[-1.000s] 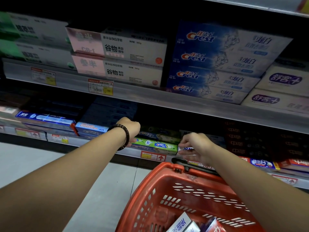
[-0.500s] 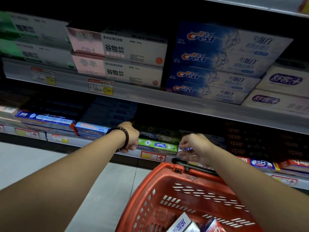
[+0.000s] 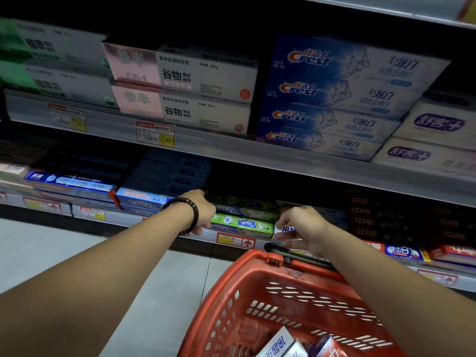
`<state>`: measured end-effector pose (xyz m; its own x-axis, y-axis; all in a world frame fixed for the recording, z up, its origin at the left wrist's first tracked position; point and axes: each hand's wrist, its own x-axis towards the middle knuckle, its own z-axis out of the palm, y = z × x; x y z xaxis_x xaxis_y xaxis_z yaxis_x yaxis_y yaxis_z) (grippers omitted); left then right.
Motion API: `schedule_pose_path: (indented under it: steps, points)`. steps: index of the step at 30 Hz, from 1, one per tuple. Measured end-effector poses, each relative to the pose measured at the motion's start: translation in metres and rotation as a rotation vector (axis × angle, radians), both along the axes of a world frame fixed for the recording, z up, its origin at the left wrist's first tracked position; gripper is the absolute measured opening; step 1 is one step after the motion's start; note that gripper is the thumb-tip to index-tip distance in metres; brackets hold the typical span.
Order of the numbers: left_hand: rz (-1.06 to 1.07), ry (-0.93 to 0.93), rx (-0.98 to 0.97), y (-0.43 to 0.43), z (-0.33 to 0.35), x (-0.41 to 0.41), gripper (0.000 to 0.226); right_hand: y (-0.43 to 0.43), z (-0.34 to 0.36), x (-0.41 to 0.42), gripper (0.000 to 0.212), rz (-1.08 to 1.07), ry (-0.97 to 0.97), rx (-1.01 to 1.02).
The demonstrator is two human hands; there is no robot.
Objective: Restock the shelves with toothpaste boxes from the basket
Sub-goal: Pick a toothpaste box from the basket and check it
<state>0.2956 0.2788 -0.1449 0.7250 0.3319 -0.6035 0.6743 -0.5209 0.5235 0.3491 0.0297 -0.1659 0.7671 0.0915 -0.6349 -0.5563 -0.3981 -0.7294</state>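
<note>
At the lower shelf (image 3: pixel 123 216), beyond the red basket (image 3: pixel 231 292): left hand (image 3: pixel 199 213) reaches in, wrist bent, at the left end of a green toothpaste box (image 3: pixel 242 224). Its fingers are lost in shadow, so cannot tell its grip. Right hand (image 3: pixel 301 225) arches over a white toothpaste box (image 3: pixel 284 230) at the shelf front, grip clamped on the box. Spare toothpaste boxes (image 3: pixel 278 343) lie in the basket, cut off by the near frame edge.

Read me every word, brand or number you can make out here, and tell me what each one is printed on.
"Crest", "佳洁士": blue boxes.
"谷物", "180g": pink-and-white boxes.
"舒客": white-and-purple boxes.
"新", "Crest": green box.
"冷酸": white box in the red basket.
Price tags: too blurred to read.
</note>
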Motion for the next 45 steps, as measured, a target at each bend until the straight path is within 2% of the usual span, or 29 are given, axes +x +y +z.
schedule_pose_path:
  steps: [13, 22, 29, 39, 45]
  points:
    - [0.014, 0.032, -0.031, -0.003, -0.004, -0.002, 0.072, 0.004, 0.005, -0.005, 0.011, 0.032, -0.043, -0.057]
    - [0.067, -0.015, -0.023, 0.000, -0.010, -0.001, 0.071, 0.001, 0.002, -0.001, 0.018, 0.017, -0.045, -0.048]
    - [0.042, -0.011, 0.018, 0.001, -0.013, 0.001, 0.071, 0.001, 0.001, -0.001, 0.021, 0.000, -0.021, -0.003]
    - [0.008, 0.008, 0.017, 0.003, -0.022, 0.004, 0.073, 0.006, -0.005, 0.001, 0.019, 0.025, -0.067, -0.052]
    - [-0.053, 0.025, 0.028, 0.000, -0.027, 0.005, 0.078, 0.004, -0.003, 0.000, 0.012, 0.027, -0.051, -0.063]
